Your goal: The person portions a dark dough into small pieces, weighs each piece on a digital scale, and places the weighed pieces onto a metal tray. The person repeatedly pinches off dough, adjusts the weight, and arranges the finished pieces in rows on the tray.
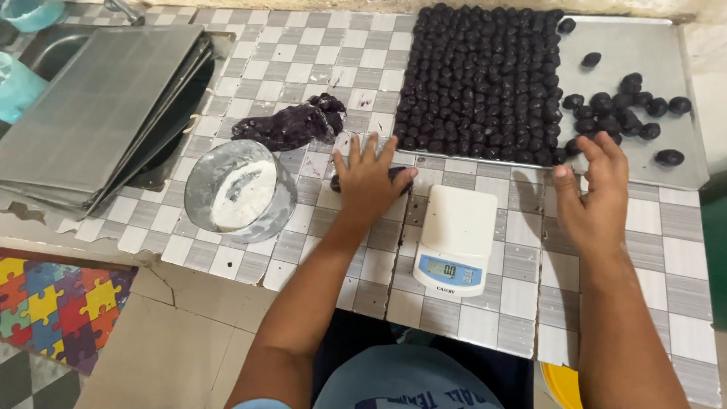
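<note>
My left hand (369, 184) lies flat, fingers spread, pressing on a dark purple piece of dough (399, 175) on the tiled counter just left of a white kitchen scale (457, 236). My right hand (596, 195) hovers with fingers apart and nothing in it at the near edge of a metal tray (634, 53). The tray holds tight rows of dark purple dough balls (482, 83) and a loose cluster of balls (617, 110) right by my fingertips. A larger lump of purple dough (291, 123) rests on the counter further left.
A clear bowl of white flour (240, 193) stands left of my left hand. A stack of flat metal trays (98, 110) covers a sink at the far left. A yellow object (558, 382) shows under the counter edge, and a coloured puzzle mat (53, 303) lies on the floor.
</note>
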